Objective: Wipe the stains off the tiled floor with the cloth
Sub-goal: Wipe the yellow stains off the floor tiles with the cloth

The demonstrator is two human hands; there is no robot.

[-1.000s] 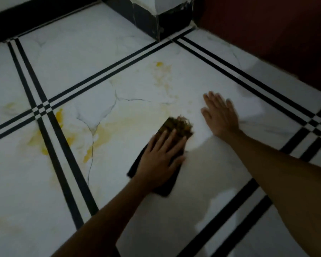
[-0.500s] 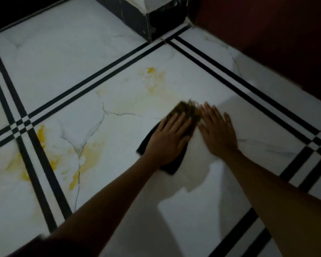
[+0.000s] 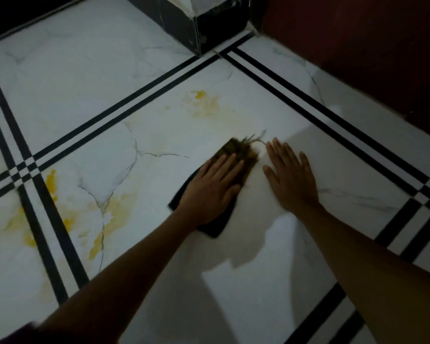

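The left hand (image 3: 210, 192) is lying flat on the cloth (image 3: 243, 152), fingers straight and close together, pressing it onto the floor (image 3: 258, 294) rather than gripping it. The right hand (image 3: 289, 180) is resting palm down on bare tile just beside the cloth's far end. Its fingers are spread and straight, and it is holding nothing. The two hands are sitting near each other without touching.

The cloth is dark and is lying on the central white tile. Its near corner is showing below the left wrist. Its far end, sticking out past the fingertips, is looking yellow-brown, with a few loose threads trailing from it toward the right hand.

Beyond the cloth, on the same tile, a pale yellow stain (image 3: 204, 103) with one brighter spot is showing toward the far corner. Heavier yellow patches (image 3: 117, 209) are spreading over the left part of this tile, alongside thin dark veins (image 3: 134, 157). More yellow marks (image 3: 51, 177) are lying close to the black stripes (image 3: 134, 105) on the left, and some are continuing onto the next tile.

The stripes are running in pairs around the tile and are crossing in small checks at the left and right. A black-faced block (image 3: 209, 23) is standing at the far corner. A dark red wall (image 3: 358, 45) is running along the right side. Shadows of both arms are falling across the near part of the tile.
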